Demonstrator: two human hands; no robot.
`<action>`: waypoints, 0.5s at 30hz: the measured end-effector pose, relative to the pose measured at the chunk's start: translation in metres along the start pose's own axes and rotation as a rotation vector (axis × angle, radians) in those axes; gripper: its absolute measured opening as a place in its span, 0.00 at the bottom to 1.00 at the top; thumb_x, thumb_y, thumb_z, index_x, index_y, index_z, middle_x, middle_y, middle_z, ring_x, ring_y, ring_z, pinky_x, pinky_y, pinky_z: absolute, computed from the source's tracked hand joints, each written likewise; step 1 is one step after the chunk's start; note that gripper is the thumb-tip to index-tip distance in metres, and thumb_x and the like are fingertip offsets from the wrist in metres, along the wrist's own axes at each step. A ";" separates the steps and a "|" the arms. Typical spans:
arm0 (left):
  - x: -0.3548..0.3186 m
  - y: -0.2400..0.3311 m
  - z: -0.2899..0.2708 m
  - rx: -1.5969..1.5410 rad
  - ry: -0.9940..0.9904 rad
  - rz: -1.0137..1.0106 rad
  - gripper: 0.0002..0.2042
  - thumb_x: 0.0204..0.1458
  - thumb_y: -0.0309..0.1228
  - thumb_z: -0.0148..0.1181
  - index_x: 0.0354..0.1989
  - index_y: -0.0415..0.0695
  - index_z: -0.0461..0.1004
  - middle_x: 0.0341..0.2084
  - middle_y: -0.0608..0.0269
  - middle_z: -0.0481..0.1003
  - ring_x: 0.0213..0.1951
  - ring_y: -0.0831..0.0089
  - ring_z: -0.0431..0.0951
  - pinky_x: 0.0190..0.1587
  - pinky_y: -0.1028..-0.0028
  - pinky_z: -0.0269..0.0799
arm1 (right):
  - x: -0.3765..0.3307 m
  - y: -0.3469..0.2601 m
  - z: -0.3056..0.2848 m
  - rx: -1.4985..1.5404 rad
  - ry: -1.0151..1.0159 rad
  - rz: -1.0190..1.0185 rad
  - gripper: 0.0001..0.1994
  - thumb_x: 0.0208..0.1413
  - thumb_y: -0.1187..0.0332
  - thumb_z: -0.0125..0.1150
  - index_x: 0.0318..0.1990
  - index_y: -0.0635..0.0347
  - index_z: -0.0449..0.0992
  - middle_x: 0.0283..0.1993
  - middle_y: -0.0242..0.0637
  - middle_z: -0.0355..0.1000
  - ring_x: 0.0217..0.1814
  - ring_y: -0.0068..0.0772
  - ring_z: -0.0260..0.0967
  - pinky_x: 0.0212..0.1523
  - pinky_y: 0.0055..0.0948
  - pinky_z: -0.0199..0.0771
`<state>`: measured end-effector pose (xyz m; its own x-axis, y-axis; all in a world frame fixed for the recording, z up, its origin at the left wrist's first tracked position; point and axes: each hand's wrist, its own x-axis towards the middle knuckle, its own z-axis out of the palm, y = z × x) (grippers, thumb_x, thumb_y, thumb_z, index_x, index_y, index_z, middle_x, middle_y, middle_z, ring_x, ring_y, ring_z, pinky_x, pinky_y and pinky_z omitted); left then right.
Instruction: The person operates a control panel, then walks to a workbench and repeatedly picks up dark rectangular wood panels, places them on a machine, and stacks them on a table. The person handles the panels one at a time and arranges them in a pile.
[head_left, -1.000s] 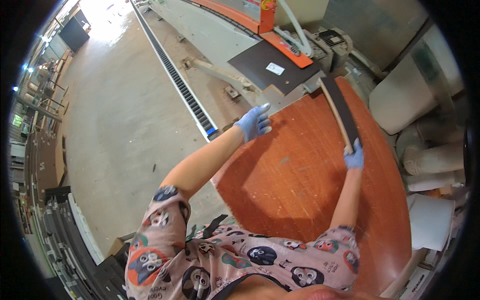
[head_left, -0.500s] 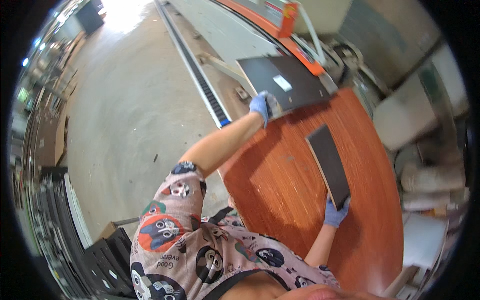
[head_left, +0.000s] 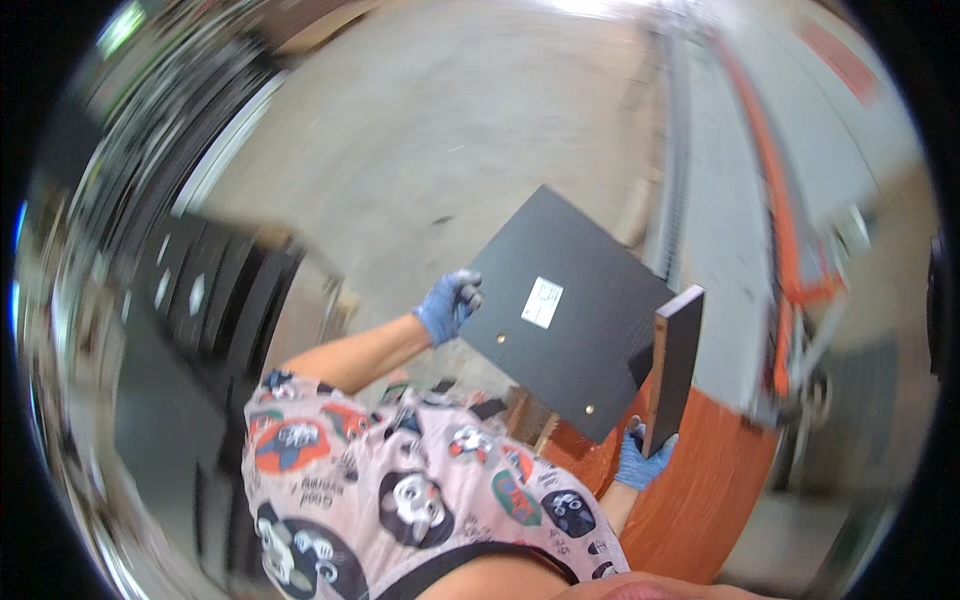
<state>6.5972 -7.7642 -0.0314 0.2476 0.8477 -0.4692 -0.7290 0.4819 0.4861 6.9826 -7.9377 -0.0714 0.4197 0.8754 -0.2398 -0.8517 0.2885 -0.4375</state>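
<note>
A large dark board (head_left: 570, 310) with a white label and two small round brass-coloured spots hangs in front of me, lifted off the table. My left hand (head_left: 448, 306), in a blue glove with grey fingertips, is closed on its left edge. A narrow dark strip of board (head_left: 676, 365) with a pale end stands on edge, tilted upward. Its lower end is gripped by my right hand (head_left: 643, 462), gloved in blue too. Part of the large board's right side lies behind this strip.
The reddish-brown wooden tabletop (head_left: 715, 480) is at lower right. Beyond it runs a long grey machine with an orange rail (head_left: 770, 190). Dark boards (head_left: 215, 270) stand stacked on the left, with grey concrete floor (head_left: 430, 130) between.
My view has turned left, toward the stacked boards. The large board has come off the far end of the table with my left hand. The narrow strip, still in my right hand, is raised and tipped up.
</note>
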 end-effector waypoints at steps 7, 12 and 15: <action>-0.137 0.009 -0.122 -0.402 0.203 0.642 0.07 0.44 0.26 0.55 0.17 0.47 0.66 0.12 0.69 0.66 0.19 0.77 0.69 0.27 0.78 0.69 | 0.059 0.061 0.051 -0.210 -0.081 0.540 0.19 0.50 0.54 0.53 0.42 0.60 0.71 0.37 0.42 0.72 0.36 0.40 0.68 0.46 0.48 0.65; -0.146 0.003 -0.162 -0.778 0.549 0.879 0.12 0.42 0.28 0.57 0.11 0.49 0.64 0.11 0.69 0.67 0.18 0.73 0.71 0.28 0.74 0.71 | 0.092 0.118 0.113 -0.277 -0.213 0.748 0.17 0.50 0.54 0.52 0.39 0.59 0.72 0.32 0.41 0.71 0.30 0.38 0.66 0.45 0.48 0.65; -0.130 0.004 -0.184 -0.902 0.601 0.959 0.12 0.42 0.28 0.57 0.11 0.50 0.64 0.11 0.69 0.68 0.18 0.71 0.73 0.28 0.71 0.72 | 0.131 0.150 0.108 -0.276 -0.211 0.850 0.16 0.50 0.54 0.52 0.36 0.57 0.72 0.27 0.39 0.70 0.26 0.36 0.64 0.45 0.48 0.65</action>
<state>6.4449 -7.9133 -0.1038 -0.6931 0.4288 -0.5795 -0.6597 -0.7013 0.2702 6.8764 -7.7376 -0.0747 -0.4028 0.8110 -0.4244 -0.7307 -0.5641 -0.3845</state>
